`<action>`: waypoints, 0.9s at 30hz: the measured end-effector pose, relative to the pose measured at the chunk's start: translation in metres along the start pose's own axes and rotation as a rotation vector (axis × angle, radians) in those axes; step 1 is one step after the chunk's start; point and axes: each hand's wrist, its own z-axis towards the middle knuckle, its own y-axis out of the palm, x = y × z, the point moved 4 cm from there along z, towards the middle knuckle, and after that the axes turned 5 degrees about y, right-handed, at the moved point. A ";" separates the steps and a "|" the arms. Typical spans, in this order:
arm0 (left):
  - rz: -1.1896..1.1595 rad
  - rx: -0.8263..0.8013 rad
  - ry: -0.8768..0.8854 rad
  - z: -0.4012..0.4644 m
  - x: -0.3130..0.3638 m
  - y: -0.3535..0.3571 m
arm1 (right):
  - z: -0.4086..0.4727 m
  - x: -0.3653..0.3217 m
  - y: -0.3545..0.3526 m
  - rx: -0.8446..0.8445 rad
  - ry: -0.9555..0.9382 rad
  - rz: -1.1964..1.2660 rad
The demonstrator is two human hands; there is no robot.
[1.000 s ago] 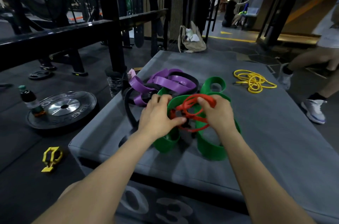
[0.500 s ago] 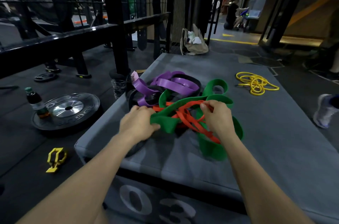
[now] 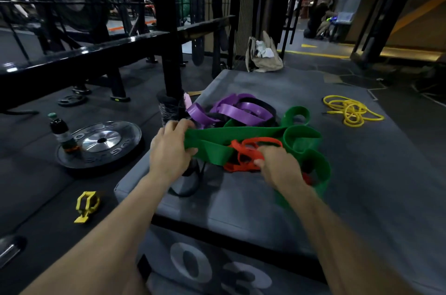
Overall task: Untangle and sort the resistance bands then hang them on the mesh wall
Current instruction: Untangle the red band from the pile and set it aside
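A tangle of resistance bands lies on the grey padded box (image 3: 362,174). My left hand (image 3: 169,150) grips the wide green band (image 3: 241,135) at its left end and holds it stretched to the left. My right hand (image 3: 280,166) pinches the thin red band (image 3: 243,154), which is wound through the green one. Behind them lie purple bands (image 3: 236,110) and a black band (image 3: 263,104), still intertwined. A yellow band (image 3: 350,110) lies apart at the box's far right. The mesh wall (image 3: 243,5) stands behind the box.
A tan bag (image 3: 263,58) sits at the box's far edge. On the floor to the left lie a weight plate (image 3: 101,142) with a bottle (image 3: 62,133) on it and a yellow clip (image 3: 85,205). A black rack post (image 3: 169,41) stands close to the box. A person crouches far back.
My left hand has pulled the green band out to the left and lifted it. My right hand has shifted down and toward me with the red band. The passer-by at right has left the view.
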 end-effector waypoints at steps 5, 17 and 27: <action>0.079 -0.039 0.162 0.000 0.001 0.001 | 0.009 0.011 -0.025 0.337 0.074 0.423; -0.031 -0.343 0.437 -0.018 0.027 0.017 | 0.012 0.018 -0.030 0.293 0.170 1.561; -0.265 -0.345 -0.160 -0.013 0.007 0.013 | 0.010 -0.001 -0.024 0.063 0.186 2.028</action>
